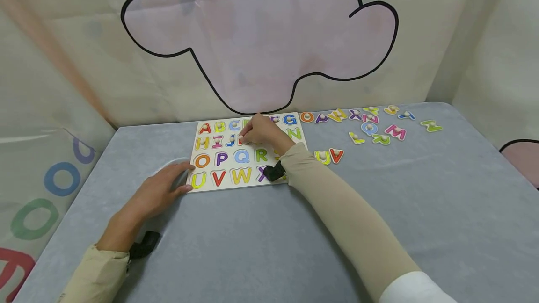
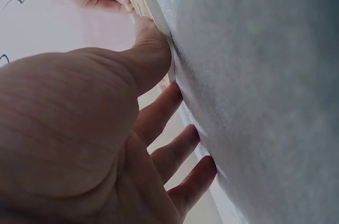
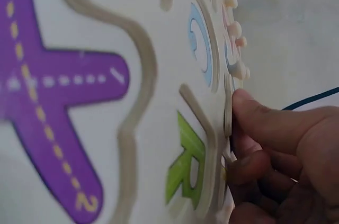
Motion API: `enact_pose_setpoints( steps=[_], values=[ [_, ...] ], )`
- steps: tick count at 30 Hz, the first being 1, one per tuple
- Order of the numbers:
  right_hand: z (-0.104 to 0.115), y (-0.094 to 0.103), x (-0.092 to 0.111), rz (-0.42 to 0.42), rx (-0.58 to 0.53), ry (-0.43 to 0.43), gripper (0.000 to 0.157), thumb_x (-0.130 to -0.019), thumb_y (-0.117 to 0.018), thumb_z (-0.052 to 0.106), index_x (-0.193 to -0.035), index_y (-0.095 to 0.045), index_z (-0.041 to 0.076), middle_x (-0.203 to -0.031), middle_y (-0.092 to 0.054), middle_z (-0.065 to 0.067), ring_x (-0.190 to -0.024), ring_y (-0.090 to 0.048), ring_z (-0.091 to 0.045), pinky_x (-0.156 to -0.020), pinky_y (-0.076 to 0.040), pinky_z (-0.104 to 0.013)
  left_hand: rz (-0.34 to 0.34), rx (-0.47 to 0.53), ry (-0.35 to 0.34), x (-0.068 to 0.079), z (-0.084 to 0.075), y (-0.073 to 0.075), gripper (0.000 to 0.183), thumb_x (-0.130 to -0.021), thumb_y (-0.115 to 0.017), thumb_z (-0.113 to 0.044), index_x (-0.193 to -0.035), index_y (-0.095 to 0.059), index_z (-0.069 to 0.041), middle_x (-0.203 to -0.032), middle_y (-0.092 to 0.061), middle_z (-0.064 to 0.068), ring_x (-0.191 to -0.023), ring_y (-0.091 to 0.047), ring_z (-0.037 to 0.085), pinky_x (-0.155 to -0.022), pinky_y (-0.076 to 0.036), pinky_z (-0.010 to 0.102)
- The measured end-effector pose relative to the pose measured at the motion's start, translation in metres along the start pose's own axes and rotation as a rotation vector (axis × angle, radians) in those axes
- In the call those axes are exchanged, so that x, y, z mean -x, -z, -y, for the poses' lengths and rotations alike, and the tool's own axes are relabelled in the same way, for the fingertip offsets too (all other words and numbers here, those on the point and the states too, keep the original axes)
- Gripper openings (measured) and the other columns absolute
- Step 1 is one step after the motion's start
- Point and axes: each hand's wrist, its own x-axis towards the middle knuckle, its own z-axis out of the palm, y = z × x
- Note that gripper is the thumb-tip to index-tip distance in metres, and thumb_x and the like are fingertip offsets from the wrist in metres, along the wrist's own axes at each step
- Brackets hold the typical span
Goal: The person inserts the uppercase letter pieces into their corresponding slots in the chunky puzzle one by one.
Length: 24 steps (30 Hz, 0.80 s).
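A white wooden alphabet puzzle board (image 1: 219,188) lies flat on the table. My left hand (image 1: 162,188) rests at its left edge, fingers extended; thumb and fingertips touch the edge in the left wrist view. Over the second row, right of the J, my right hand (image 1: 264,131) pinches a letter piece (image 3: 228,114) at the board's surface. A bit of red shows beneath the fingertips in the head view, and most of the letter is hidden. Knobbed pieces sit in the A, B, H, I and J places, among them the A piece (image 1: 205,128) and the H piece (image 1: 202,142).
Several loose knobbed letters lie right of the board, including a pink M (image 1: 395,132), a green Z (image 1: 431,126) and a yellow L (image 1: 356,138). A yellow U (image 1: 322,157) and a red V (image 1: 336,155) lie nearer its edge. A printed curtain (image 1: 252,36) hangs behind the table.
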Motion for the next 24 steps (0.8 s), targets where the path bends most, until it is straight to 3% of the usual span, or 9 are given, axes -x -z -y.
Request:
enact_pose_setpoints(
  steps=[4,10,13,18,24],
  values=[
    [0.004,-0.001,0.003,-0.006,0.013,-0.025,0.013,-0.09,-0.075,0.025,-0.1,-0.078,0.018,-0.107,-0.07,0.001,-0.094,-0.057,-0.015,-0.074,-0.045,-0.024,-0.004,0.003,-0.008,0.001,-0.001,0.001,0.052,-0.094,-0.069,-0.022,-0.139,-0.048,-0.012,-0.15,-0.046,0.019,-0.138,-0.043,0.04,-0.104,-0.039,0.065],
    [0.003,-0.004,0.005,-0.081,0.049,0.007,0.009,-0.089,-0.077,0.026,-0.096,-0.078,0.021,-0.102,-0.07,0.003,-0.091,-0.06,-0.015,-0.077,-0.047,-0.027,-0.012,0.001,-0.01,0.0,-0.002,0.001,0.052,-0.093,-0.07,-0.022,-0.139,-0.048,-0.011,-0.148,-0.047,0.02,-0.137,-0.043,0.041,-0.104,-0.039,0.065],
    [0.0,-0.001,0.005,-0.06,0.047,0.007,0.014,-0.088,-0.077,0.026,-0.101,-0.078,0.02,-0.102,-0.071,0.003,-0.09,-0.058,-0.013,-0.077,-0.046,-0.025,-0.017,0.013,-0.024,-0.001,-0.002,-0.001,0.051,-0.093,-0.07,-0.022,-0.138,-0.049,-0.012,-0.148,-0.048,0.019,-0.136,-0.044,0.04,-0.103,-0.041,0.064],
    [-0.011,0.024,0.015,-0.007,0.012,0.023,0.03,-0.089,-0.076,0.027,-0.119,-0.074,0.019,-0.109,-0.075,0.002,-0.086,-0.059,-0.014,-0.07,-0.046,-0.025,-0.028,0.031,-0.046,-0.001,-0.001,-0.003,0.049,-0.093,-0.069,-0.022,-0.137,-0.049,-0.012,-0.147,-0.048,0.018,-0.136,-0.044,0.04,-0.103,-0.04,0.065],
    [-0.035,0.063,0.043,-0.052,0.08,0.093,0.034,-0.091,-0.074,0.026,-0.123,-0.071,0.016,-0.114,-0.074,-0.005,-0.107,-0.062,-0.018,-0.089,-0.05,-0.033,-0.019,0.005,-0.008,0.002,-0.001,0.0,0.049,-0.094,-0.068,-0.021,-0.138,-0.048,-0.012,-0.148,-0.047,0.02,-0.138,-0.042,0.042,-0.103,-0.038,0.067]
  ],
)
